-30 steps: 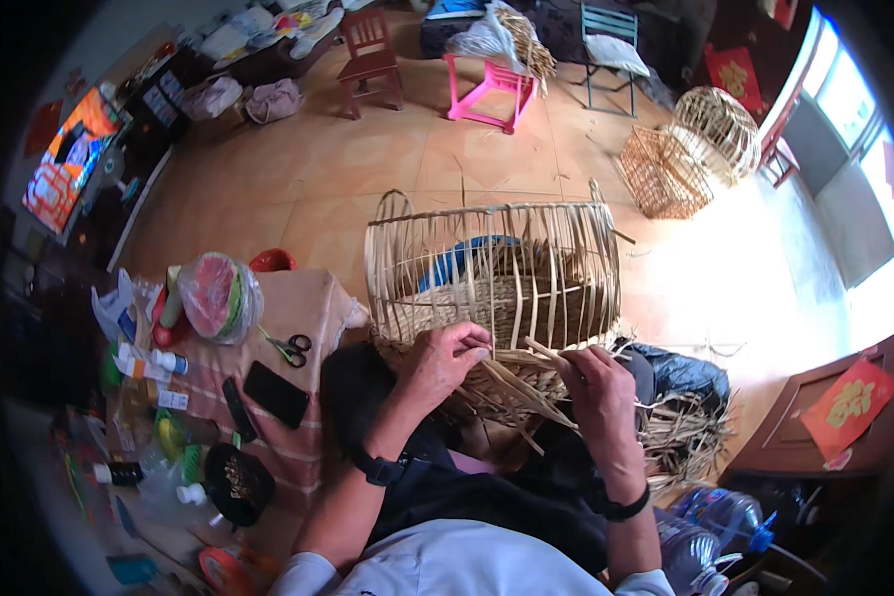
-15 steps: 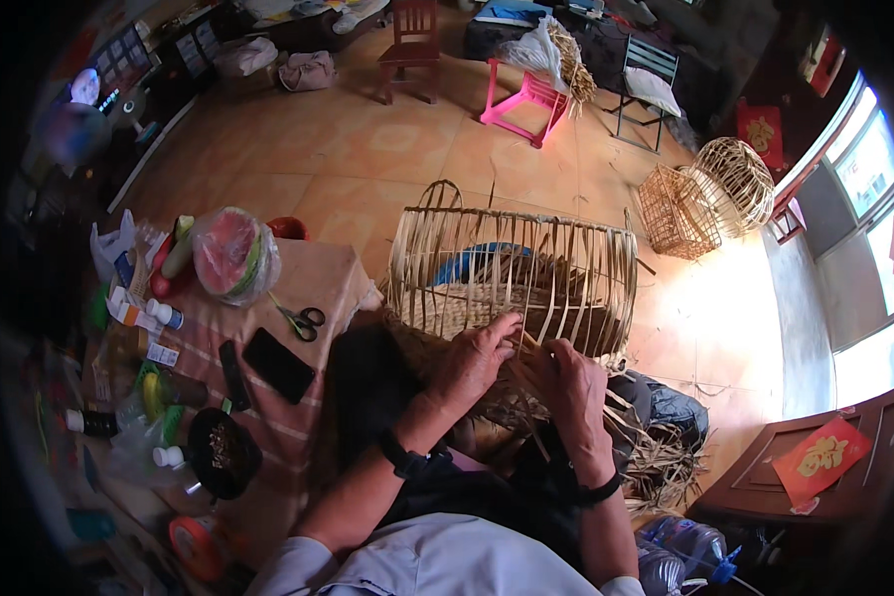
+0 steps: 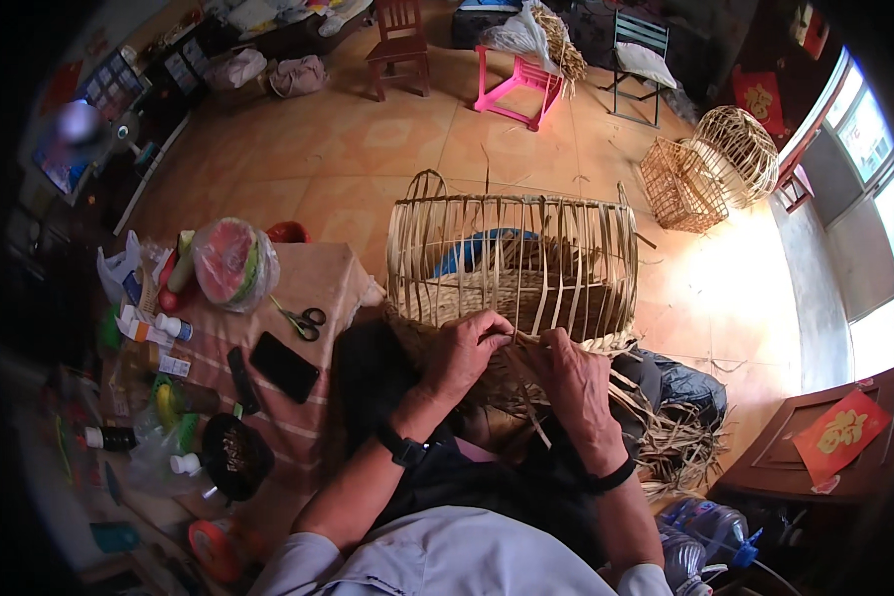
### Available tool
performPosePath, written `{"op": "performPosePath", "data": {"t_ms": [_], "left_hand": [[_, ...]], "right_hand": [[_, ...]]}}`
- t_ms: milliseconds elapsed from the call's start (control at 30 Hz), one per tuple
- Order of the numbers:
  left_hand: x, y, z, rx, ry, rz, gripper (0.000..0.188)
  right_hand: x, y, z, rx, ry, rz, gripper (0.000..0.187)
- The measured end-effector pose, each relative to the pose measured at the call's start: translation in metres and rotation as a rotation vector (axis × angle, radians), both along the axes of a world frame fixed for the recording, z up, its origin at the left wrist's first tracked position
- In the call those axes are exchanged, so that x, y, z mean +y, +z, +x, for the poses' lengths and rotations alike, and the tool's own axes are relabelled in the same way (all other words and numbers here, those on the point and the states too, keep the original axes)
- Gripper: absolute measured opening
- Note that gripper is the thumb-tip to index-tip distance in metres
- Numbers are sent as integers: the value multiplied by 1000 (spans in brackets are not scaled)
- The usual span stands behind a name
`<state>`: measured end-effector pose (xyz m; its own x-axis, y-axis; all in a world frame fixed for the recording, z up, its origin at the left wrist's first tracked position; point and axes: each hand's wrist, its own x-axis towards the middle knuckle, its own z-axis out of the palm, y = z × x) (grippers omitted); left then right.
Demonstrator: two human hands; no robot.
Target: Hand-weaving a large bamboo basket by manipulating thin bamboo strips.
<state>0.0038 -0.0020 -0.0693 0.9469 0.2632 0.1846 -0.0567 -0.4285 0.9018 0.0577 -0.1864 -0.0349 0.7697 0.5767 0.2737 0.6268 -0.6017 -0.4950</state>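
Note:
A half-woven basket (image 3: 432, 302) of flat dried plant strips rests on its side in front of me, with bare upright stakes along its open upper side. My left hand (image 3: 464, 356) is at its near edge, thumb and forefinger pinched on a narrow strip. Close by on the right, my right hand (image 3: 576, 385) has its fingers curled round strips at the same edge. A loose strip end (image 3: 538, 422) hangs between the hands. Inside the basket lie something blue (image 3: 454, 256) and more dry strips. My fingers partly hide the weave.
On the left, a cloth-covered table (image 3: 333, 273) carries scissors (image 3: 308, 323), a black phone (image 3: 284, 367), a wrapped melon piece (image 3: 230, 260) and bottles. A heap of loose strips (image 3: 683, 442) lies at right. Beyond stand a pink upturned stool (image 3: 512, 91) and finished-looking baskets (image 3: 680, 189).
My left hand has shifted slightly left and down, its fingers now bent closer over the strip. The right hand stays at the edge; a strip end now hangs lower between them.

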Motion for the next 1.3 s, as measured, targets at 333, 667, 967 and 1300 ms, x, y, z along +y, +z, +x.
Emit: {"op": "performPosePath", "data": {"t_ms": [333,667,967,1300], "left_hand": [[21,24,1,-410,-253,570,15],[12,39,9,6,-271,266,19],[23,27,20,2,-376,160,17],[9,33,-8,-96,-294,343,21]], "right_hand": [[-20,13,2,-43,3,-41,14],[2,-4,-44,-59,-51,5,39],[-3,-6,-72,646,51,264,18],[-24,43,-27,1725,40,966,21]]}}
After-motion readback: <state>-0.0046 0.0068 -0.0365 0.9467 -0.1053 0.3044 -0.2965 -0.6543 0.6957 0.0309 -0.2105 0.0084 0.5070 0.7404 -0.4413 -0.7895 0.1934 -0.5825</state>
